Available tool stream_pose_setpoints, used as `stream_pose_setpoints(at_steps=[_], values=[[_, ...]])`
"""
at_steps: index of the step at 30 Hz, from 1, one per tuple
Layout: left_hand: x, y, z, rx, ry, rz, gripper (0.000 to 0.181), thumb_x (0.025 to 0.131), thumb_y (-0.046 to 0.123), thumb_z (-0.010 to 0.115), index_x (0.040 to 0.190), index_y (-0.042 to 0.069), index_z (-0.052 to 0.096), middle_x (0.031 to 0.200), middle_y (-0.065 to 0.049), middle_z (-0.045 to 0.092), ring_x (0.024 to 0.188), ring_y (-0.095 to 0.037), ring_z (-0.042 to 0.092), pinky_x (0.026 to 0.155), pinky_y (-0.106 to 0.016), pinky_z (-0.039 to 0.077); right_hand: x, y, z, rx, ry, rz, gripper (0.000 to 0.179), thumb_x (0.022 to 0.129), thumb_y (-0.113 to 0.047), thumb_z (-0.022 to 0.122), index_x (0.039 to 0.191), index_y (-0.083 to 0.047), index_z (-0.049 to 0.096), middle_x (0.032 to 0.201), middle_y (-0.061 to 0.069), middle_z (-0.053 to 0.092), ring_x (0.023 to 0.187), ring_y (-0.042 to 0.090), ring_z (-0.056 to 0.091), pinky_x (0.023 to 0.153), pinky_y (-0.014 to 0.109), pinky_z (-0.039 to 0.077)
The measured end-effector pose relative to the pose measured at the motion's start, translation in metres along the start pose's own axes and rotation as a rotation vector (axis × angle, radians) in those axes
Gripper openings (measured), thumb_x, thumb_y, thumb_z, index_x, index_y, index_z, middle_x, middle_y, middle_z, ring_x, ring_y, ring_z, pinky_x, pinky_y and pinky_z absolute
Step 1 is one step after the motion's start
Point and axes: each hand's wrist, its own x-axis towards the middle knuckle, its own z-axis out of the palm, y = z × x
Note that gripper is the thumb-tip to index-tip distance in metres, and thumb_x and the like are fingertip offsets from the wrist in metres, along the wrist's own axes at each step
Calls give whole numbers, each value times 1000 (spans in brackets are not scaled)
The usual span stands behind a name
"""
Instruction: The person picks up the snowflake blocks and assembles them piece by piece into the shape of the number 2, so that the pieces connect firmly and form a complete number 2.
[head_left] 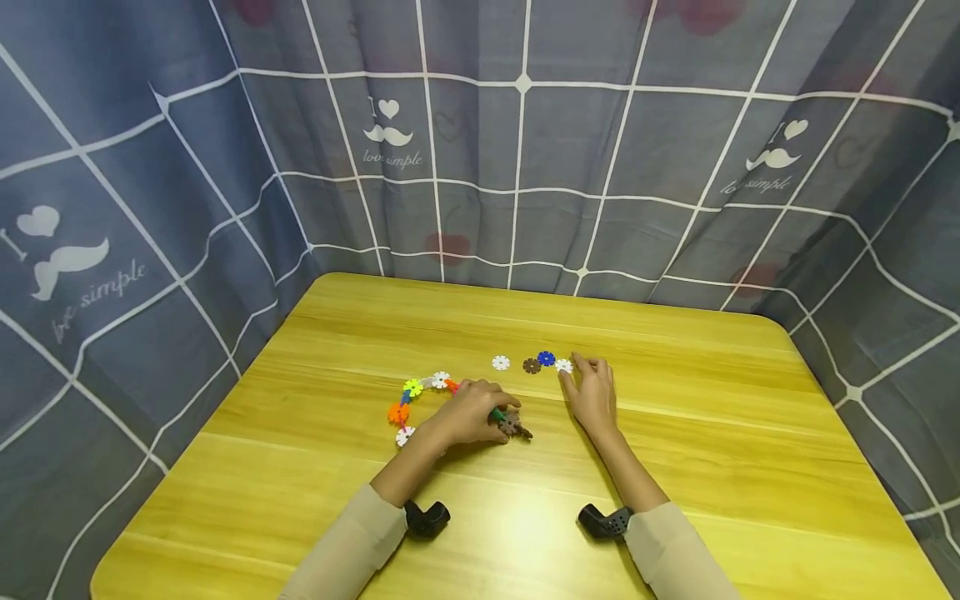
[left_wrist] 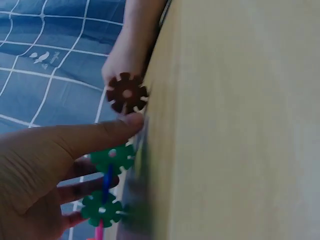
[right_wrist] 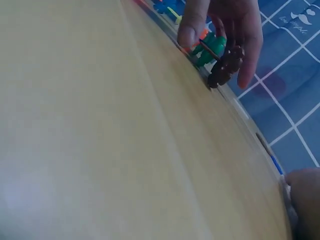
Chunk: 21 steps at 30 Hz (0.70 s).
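A chain of slotted plastic flower discs [head_left: 398, 413] curves over the table from the left. My left hand [head_left: 472, 412] holds its right end, where green and brown discs are. In the left wrist view, the thumb lies by a brown disc [left_wrist: 116, 96] and the other fingers are behind green discs [left_wrist: 92, 206]. My right hand [head_left: 594, 398] is at a loose white disc [head_left: 564, 366], thumb and forefinger at its edge, the disc flat on the table. Just left of it lie a blue disc [head_left: 546, 358] and a brown disc [head_left: 532, 366].
Another white disc [head_left: 501, 362] lies farther left on the wooden table [head_left: 712, 467]. A grey checked curtain [head_left: 480, 208] hangs around the back and sides. Black devices [head_left: 427, 520] are worn at both wrists.
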Motion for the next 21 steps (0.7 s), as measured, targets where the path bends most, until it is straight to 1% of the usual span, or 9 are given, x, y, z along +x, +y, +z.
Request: stream_pose_setpoints(at_steps=[3,5,7,9,13,14,16,19,21], values=[[-1,-3,-3,-15,-9,-6,51,72,32,80,118,19,63,110,0,61,104,-20,53,92,-45,35,2,1,1,-23,-30,-4,37,86,-25,66,114,-1,63,113,19,48,102,33,42,80,43,39],[-2,-4,-4,-19,-11,-1,47,73,32,79,116,20,64,108,2,62,103,-18,54,91,-45,36,0,0,1,-7,-20,-26,35,85,-25,67,111,-2,64,110,18,49,100,31,42,78,42,39],[-1,-4,-4,-23,-14,12,44,73,33,78,114,20,66,106,4,62,102,-16,54,92,-45,36,-5,-1,1,54,3,-63,32,86,-26,67,108,-3,64,106,15,51,95,28,43,75,39,39],[1,-3,-1,-21,-16,25,42,74,36,77,111,21,67,106,6,63,101,-14,55,92,-44,36,-14,-4,-1,156,11,-136,26,86,-24,66,103,-5,65,100,9,55,87,21,47,71,34,42],[3,-3,6,-34,-18,25,41,77,39,74,112,20,66,108,6,63,102,-12,55,95,-41,35,-43,-19,-10,375,-181,-271,16,89,-19,63,102,-11,65,97,-2,62,83,11,54,70,27,48],[4,-3,6,-47,-12,28,40,78,38,73,112,20,66,108,6,63,102,-12,56,95,-40,34,-49,-23,-11,427,-244,-314,17,89,-17,62,105,-10,65,98,-2,63,85,11,56,71,26,49],[4,-3,6,-72,0,41,38,80,37,71,112,18,66,109,5,64,102,-12,56,95,-40,34,-60,-36,-18,503,-360,-345,22,90,-11,60,111,-5,62,104,4,64,93,17,60,77,28,51],[5,-3,7,-113,16,86,36,82,37,69,112,16,66,109,5,65,102,-10,56,93,-38,35,-65,-50,-22,555,-364,-412,23,88,0,60,110,2,60,103,13,65,94,24,62,77,30,52],[5,-1,9,-125,18,115,37,84,37,67,114,16,66,111,5,64,104,-10,55,93,-39,35,-68,-55,-23,571,-323,-398,20,85,6,60,105,3,62,98,15,66,88,28,64,74,33,53]])
